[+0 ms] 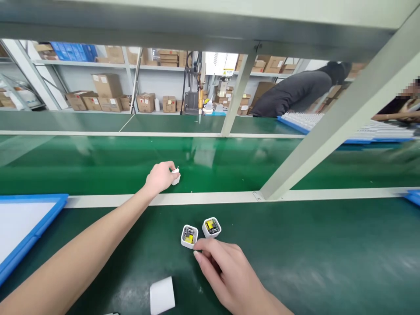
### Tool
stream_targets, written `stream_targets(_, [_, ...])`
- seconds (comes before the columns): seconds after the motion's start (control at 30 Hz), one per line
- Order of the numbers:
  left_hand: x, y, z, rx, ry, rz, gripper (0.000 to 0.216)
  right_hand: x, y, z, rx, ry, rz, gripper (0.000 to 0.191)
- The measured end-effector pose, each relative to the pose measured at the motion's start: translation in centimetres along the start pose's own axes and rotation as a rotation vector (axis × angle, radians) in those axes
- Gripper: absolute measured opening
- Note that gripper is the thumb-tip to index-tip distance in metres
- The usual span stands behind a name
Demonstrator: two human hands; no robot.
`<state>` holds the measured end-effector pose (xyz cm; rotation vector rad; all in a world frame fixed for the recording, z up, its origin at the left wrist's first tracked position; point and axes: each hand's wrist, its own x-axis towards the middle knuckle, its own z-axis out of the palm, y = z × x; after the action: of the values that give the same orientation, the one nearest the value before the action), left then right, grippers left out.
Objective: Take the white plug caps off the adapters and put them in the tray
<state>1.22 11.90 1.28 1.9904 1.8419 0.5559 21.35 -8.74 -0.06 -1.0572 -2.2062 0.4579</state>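
Observation:
My left hand (160, 177) reaches out over the glossy green belt, its fingers closed on a white plug adapter (176, 178) with a metal pin showing on top. On the nearer dark green surface, two open white charger housings stand side by side; yellow and dark parts show inside the left housing (189, 236) and the right housing (211, 227). My right hand (226, 271) is at the left housing's lower right corner, thumb and forefinger pinched and the other fingers curled. Whether anything small is between those fingertips is hidden.
A white piece (162, 295) lies near the front edge. At the left is a blue-edged white tray (33, 236). A slanted post (315, 144) crosses the right side. Behind the belt are a dispensing nozzle (200, 103), boxed shelves, a bending person (295, 89) and another person's arms (400, 114).

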Motion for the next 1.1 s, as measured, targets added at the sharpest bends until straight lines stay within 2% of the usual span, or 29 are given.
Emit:
stream_targets(0.07, [-0.1, 0.8, 0.2, -0.008, -0.012, 0.036, 0.021, 0.0, -0.1, 0.0, -0.008, 0.001, -0.011, 0.013])
stream_targets(0.2, [-0.7, 1.2, 0.5, -0.017, -0.045, 0.082, 0.041, -0.1, -0.5, -0.1, -0.023, 0.014, -0.032, 0.014])
stream_targets(0.33, [-1.8, 1.7, 0.1, -0.014, -0.089, 0.114, 0.025, -0.2, -0.2, -0.6, -0.031, 0.061, -0.089, 0.013])
stream_targets(0.47, [-5.2, 3.6, -1.7, -0.078, -0.171, 0.250, 0.023, 0.1, 1.0, -1.8, 0.022, 0.309, -0.039, 0.015])
stream_targets(0.53, [-7.7, 4.5, -2.5, -0.124, -0.253, 0.332, 0.019, 0.3, 1.6, -2.4, 0.082, 0.439, 0.042, 0.025])
stream_targets(0.57, [-9.0, 4.8, -2.7, -0.151, -0.307, 0.371, 0.016, 0.5, 1.8, -2.5, 0.106, 0.460, 0.074, 0.030])
stream_targets(0.63, [-11.1, 5.2, -2.9, -0.213, -0.411, 0.423, 0.012, 0.7, 1.9, -2.8, 0.140, 0.401, 0.107, 0.031])
stream_targets(0.7, [-12.7, 5.4, -2.7, -0.263, -0.484, 0.428, 0.011, 0.9, 1.8, -2.9, 0.170, 0.300, 0.121, 0.020])
stream_targets(0.8, [-14.1, 5.6, -2.3, -0.260, -0.487, 0.402, 0.012, 1.1, 1.1, -3.4, 0.197, 0.219, 0.125, 0.007])
stream_targets(0.9, [-15.3, 6.0, -2.1, -0.243, -0.467, 0.420, 0.009, 1.1, 0.2, -4.4, 0.148, 0.078, 0.113, 0.007])
stream_targets(1.0, [-16.5, 6.2, -1.8, -0.247, -0.542, 0.425, 0.002, 1.1, -0.5, -5.4, 0.117, -0.103, 0.076, 0.008])
stream_targets(1.1, [-17.5, 5.9, -1.4, -0.140, -0.606, 0.419, 0.004, 1.1, -0.6, -5.9, 0.164, -0.286, 0.078, 0.014])
